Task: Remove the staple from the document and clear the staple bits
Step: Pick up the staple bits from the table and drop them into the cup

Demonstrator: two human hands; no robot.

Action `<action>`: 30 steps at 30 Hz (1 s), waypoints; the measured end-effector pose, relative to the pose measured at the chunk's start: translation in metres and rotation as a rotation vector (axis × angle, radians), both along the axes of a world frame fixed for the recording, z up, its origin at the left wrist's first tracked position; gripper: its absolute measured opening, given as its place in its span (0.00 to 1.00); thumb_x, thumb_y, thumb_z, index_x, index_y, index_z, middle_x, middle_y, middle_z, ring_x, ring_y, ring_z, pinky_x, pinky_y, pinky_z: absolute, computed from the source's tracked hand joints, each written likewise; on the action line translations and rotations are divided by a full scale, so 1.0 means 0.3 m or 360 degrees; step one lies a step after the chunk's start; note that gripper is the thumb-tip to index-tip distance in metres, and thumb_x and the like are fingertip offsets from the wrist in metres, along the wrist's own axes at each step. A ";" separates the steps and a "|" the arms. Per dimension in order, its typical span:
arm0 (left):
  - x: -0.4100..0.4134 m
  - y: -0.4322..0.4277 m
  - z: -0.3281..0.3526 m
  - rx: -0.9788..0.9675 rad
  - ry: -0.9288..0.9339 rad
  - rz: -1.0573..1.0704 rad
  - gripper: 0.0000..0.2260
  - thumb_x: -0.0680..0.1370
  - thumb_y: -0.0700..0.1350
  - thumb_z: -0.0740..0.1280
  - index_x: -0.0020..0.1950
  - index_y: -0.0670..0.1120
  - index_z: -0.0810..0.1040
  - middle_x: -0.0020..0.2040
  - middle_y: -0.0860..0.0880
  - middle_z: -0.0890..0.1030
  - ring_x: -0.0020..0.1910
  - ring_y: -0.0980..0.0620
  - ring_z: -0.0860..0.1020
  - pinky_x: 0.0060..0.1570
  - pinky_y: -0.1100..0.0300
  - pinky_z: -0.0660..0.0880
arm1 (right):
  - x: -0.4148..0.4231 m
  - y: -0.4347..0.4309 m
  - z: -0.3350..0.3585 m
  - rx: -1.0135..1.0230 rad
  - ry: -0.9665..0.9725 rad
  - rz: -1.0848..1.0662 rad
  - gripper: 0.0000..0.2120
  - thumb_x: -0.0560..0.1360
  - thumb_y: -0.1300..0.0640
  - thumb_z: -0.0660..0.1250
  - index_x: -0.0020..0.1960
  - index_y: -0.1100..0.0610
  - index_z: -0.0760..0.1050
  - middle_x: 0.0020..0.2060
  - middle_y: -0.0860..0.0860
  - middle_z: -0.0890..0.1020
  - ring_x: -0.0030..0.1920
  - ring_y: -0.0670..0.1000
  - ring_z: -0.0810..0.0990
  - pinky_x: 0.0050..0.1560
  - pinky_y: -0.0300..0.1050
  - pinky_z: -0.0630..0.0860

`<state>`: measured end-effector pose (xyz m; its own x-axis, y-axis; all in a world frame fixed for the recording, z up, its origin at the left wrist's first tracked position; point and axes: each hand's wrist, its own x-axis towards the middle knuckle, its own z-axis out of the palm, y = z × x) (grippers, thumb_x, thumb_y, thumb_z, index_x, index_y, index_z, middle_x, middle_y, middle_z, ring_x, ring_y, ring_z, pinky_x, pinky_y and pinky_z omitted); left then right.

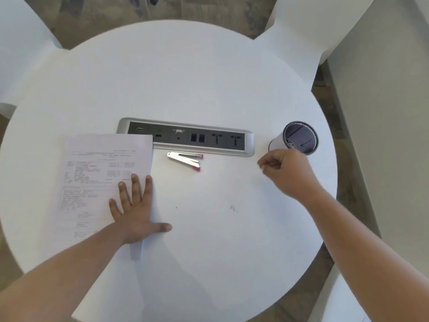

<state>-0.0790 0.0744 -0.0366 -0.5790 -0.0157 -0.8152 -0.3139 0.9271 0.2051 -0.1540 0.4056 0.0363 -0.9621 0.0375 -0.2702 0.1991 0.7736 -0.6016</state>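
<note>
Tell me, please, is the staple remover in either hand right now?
No, the staple remover lies on the table, apart from both hands.

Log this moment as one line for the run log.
left hand: flat on document | right hand: pinched, beside mesh cup | staple remover: idle on table

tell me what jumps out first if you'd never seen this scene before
The two bare arms reaching over the round white table: the left hand flat on the printed document, the right hand pinched shut beside the mesh pen cup. Between them lies a red-tipped staple remover, just below the power socket strip.
</note>
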 end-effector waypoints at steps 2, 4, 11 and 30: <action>0.002 0.001 0.002 -0.0007 0.0003 0.0001 0.64 0.66 0.67 0.74 0.69 0.58 0.17 0.64 0.52 0.12 0.71 0.40 0.20 0.72 0.35 0.31 | 0.063 -0.037 -0.069 0.0125 -0.0122 0.0143 0.10 0.71 0.65 0.66 0.44 0.54 0.84 0.35 0.46 0.82 0.37 0.47 0.81 0.42 0.34 0.72; 0.003 0.001 0.002 -0.0006 0.0006 -0.0003 0.64 0.66 0.68 0.74 0.70 0.58 0.18 0.65 0.51 0.13 0.71 0.40 0.20 0.72 0.35 0.31 | 0.116 -0.057 -0.128 0.0219 -0.0219 0.0208 0.12 0.71 0.64 0.64 0.44 0.53 0.85 0.37 0.46 0.83 0.40 0.49 0.81 0.45 0.36 0.74; 0.009 0.001 0.001 -0.0001 0.0015 -0.0012 0.64 0.66 0.68 0.74 0.71 0.57 0.19 0.68 0.51 0.14 0.71 0.41 0.20 0.72 0.35 0.32 | 0.251 -0.114 -0.198 0.0475 -0.0549 0.0332 0.08 0.67 0.62 0.62 0.39 0.50 0.75 0.42 0.51 0.83 0.44 0.56 0.80 0.44 0.47 0.79; 0.012 -0.001 -0.004 0.0003 0.0028 -0.0013 0.64 0.66 0.68 0.74 0.72 0.57 0.20 0.69 0.50 0.15 0.71 0.41 0.19 0.72 0.35 0.32 | 0.262 -0.225 -0.211 0.0522 -0.0187 0.0371 0.03 0.74 0.58 0.65 0.45 0.58 0.77 0.41 0.53 0.77 0.41 0.57 0.76 0.40 0.45 0.71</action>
